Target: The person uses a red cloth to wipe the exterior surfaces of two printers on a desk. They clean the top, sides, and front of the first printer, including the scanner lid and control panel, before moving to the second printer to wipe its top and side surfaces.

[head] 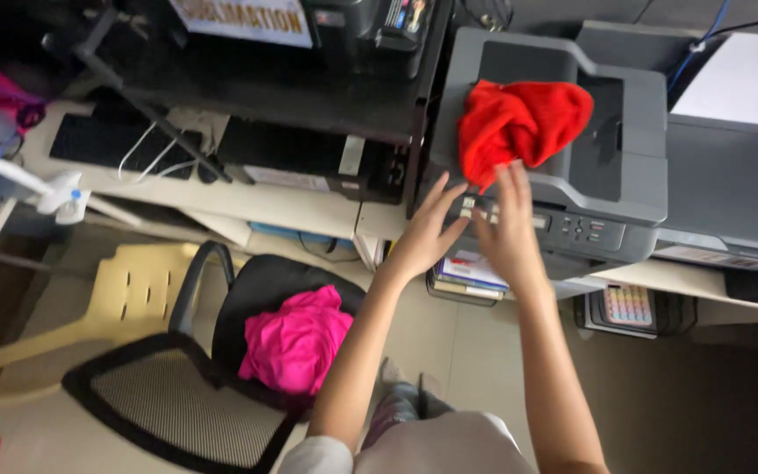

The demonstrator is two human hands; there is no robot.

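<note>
Head view, looking down. Both arms reach up toward a grey printer (572, 189) in the upper right of the frame.

Left hand (427, 233): open, fingers spread, tips touching the printer's front edge near its button panel. Holds nothing.

Right hand (506, 219): open, fingers extended upward, tips at the lower edge of a red cloth (519, 123). Whether the fingers pinch the cloth or only touch it cannot be told.

Red cloth: crumpled, lying on top of the printer in its output tray, upper centre-right of the frame, just above both hands.

Around it:
- White paper (747, 79) on a second grey machine at the far right
- Stack of books (471, 276) on a shelf under the printer, just below the hands
- Calculator (629, 307) with pastel keys, lower right of the printer
- Black mesh office chair (177, 395) at lower left, a pink cloth (296, 342) bunched on its seat
- Cream plastic chair (89, 325) beside it, further left
- Black keyboard (107, 145) on the pale surface (247, 202) at upper left, white cables lying across it
- The person's light shirt (432, 448) at bottom centre
</note>
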